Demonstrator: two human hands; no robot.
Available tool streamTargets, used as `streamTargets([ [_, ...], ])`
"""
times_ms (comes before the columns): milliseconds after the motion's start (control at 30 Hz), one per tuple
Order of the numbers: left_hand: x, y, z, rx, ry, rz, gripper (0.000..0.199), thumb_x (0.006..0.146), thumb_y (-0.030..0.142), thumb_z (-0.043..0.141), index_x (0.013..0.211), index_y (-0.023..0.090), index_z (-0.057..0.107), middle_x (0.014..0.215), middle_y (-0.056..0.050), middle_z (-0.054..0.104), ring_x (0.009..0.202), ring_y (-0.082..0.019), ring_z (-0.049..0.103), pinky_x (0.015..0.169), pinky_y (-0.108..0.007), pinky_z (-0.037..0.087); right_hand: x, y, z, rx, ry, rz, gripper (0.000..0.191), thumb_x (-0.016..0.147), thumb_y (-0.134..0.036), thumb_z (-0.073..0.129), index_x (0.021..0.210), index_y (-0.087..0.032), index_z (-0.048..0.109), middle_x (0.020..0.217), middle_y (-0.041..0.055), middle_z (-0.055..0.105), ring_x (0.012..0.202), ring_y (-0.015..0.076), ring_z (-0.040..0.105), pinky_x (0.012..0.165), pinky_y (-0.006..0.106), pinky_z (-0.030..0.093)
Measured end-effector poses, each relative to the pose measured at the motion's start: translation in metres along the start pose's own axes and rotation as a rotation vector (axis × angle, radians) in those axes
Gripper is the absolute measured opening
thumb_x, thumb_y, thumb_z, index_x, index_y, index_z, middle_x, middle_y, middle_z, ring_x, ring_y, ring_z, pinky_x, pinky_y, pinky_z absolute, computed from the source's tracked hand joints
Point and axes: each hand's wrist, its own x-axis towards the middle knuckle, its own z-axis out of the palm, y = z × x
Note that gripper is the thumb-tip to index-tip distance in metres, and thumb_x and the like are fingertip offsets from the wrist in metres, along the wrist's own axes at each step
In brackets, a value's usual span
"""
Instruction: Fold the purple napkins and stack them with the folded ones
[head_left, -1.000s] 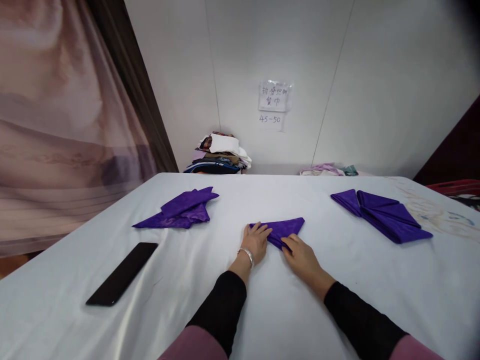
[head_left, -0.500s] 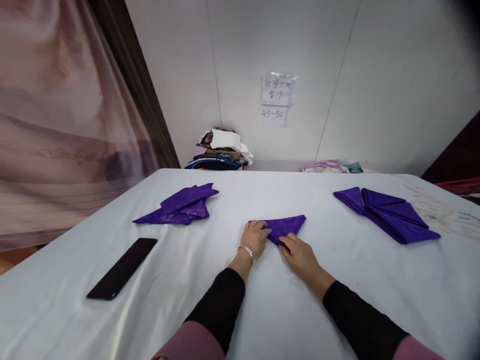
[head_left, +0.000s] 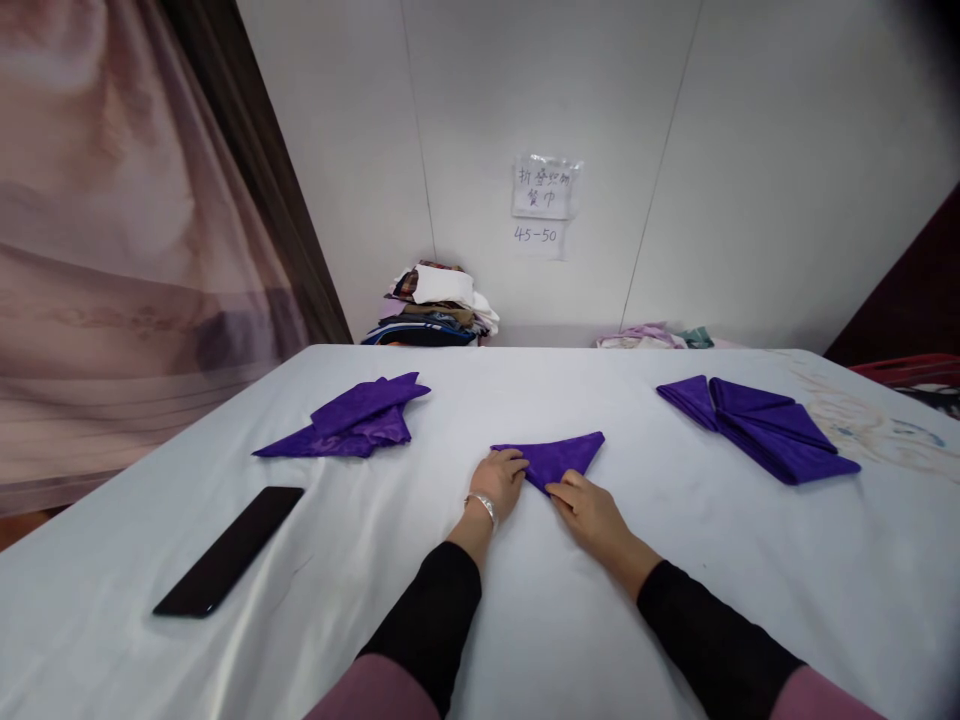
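Note:
A purple cloth (head_left: 559, 458), folded into a triangle, lies on the white-covered table (head_left: 525, 395) with its long edge toward the wall and a point toward me. My left hand (head_left: 501, 478), with a silver bracelet at the wrist, has its bent fingers closed on the cloth's left slanting side. At the near point, my right hand (head_left: 589, 505) pinches the cloth between thumb and fingers. The undersides of both hands' fingertips are hidden.
Loosely piled purple cloths (head_left: 352, 418) lie at left, above a black flat slab (head_left: 231, 552). Folded purple cloths (head_left: 765, 425) rest at right. Beyond the table are a clothing stack (head_left: 435, 308), more fabric (head_left: 645, 337) and a wall with paper signs (head_left: 544, 188).
The view has shifted slightly. My left hand has slid a little down the cloth's left side, showing more of its left corner. My right hand stays at the near point.

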Motion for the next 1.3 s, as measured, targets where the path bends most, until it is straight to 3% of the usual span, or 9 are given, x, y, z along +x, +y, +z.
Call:
streamTargets([
  [167, 0.002, -0.007, -0.001, -0.055, 0.071, -0.157, 0.026, 0.078, 0.012, 0.051, 0.091, 0.024, 0.07, 0.105, 0.001, 0.067, 0.099, -0.015, 0.057, 0.093, -0.031, 0.043, 0.0, -0.002, -0.003, 0.01, -0.035, 0.004, 0.029, 0.089, -0.021, 0.037, 0.098, -0.026, 0.065, 0.081, 0.0006, 0.055, 0.068, 0.0121, 0.052, 0.06, 0.023, 0.039],
  [367, 0.002, -0.009, 0.0, -0.047, 0.106, -0.285, 0.019, 0.082, 0.029, 0.053, 0.09, 0.025, 0.07, 0.112, -0.002, 0.063, 0.107, -0.02, 0.051, 0.095, -0.038, 0.04, 0.0, -0.002, -0.004, -0.005, -0.047, 0.014, 0.028, 0.088, -0.021, 0.038, 0.097, -0.026, 0.065, 0.081, 0.0005, 0.055, 0.069, 0.0121, 0.052, 0.061, 0.023, 0.039],
  [500, 0.002, -0.01, 0.001, -0.023, 0.105, -0.337, 0.026, 0.08, 0.034, 0.056, 0.1, 0.022, 0.066, 0.125, -0.007, 0.055, 0.116, -0.026, 0.044, 0.097, -0.044, 0.035, 0.0, -0.004, -0.005, -0.037, -0.064, 0.021, 0.024, 0.087, -0.025, 0.042, 0.099, -0.026, 0.063, 0.084, 0.0003, 0.054, 0.072, 0.0125, 0.052, 0.062, 0.023, 0.038],
  [633, 0.002, -0.01, 0.0, -0.023, 0.095, -0.334, 0.026, 0.083, 0.028, 0.051, 0.107, 0.023, 0.061, 0.123, -0.006, 0.056, 0.117, -0.022, 0.044, 0.099, -0.042, 0.032, -0.001, -0.004, -0.005, -0.055, -0.079, 0.03, 0.026, 0.087, -0.022, 0.04, 0.101, -0.025, 0.062, 0.084, 0.0006, 0.054, 0.073, 0.0124, 0.053, 0.064, 0.023, 0.038],
  [1000, -0.001, -0.011, -0.009, -0.069, 0.138, -0.31, 0.018, 0.081, 0.018, 0.051, 0.089, 0.022, 0.066, 0.09, -0.003, 0.065, 0.094, -0.019, 0.054, 0.09, -0.037, 0.039, -0.002, 0.015, -0.021, -0.105, -0.145, 0.058, 0.028, 0.084, -0.016, 0.039, 0.091, -0.024, 0.064, 0.086, 0.0005, 0.057, 0.074, 0.0124, 0.055, 0.063, 0.024, 0.038],
  [1200, 0.0, -0.02, -0.011, -0.175, 0.118, -0.264, 0.041, 0.072, 0.001, 0.046, 0.099, 0.025, 0.065, 0.099, 0.001, 0.067, 0.095, -0.014, 0.058, 0.091, -0.032, 0.044, -0.002, 0.016, -0.02, -0.059, -0.139, 0.069, 0.028, 0.084, -0.017, 0.039, 0.091, -0.024, 0.065, 0.087, 0.0015, 0.058, 0.076, 0.0136, 0.055, 0.065, 0.025, 0.04],
  [1300, -0.001, -0.02, -0.011, -0.205, 0.094, -0.235, 0.041, 0.07, 0.004, 0.052, 0.104, 0.024, 0.064, 0.106, 0.001, 0.066, 0.098, -0.014, 0.058, 0.091, -0.03, 0.045, -0.002, 0.016, -0.019, -0.037, -0.123, 0.07, 0.025, 0.083, -0.018, 0.041, 0.089, -0.024, 0.065, 0.087, 0.0012, 0.058, 0.076, 0.0134, 0.055, 0.066, 0.025, 0.041],
])
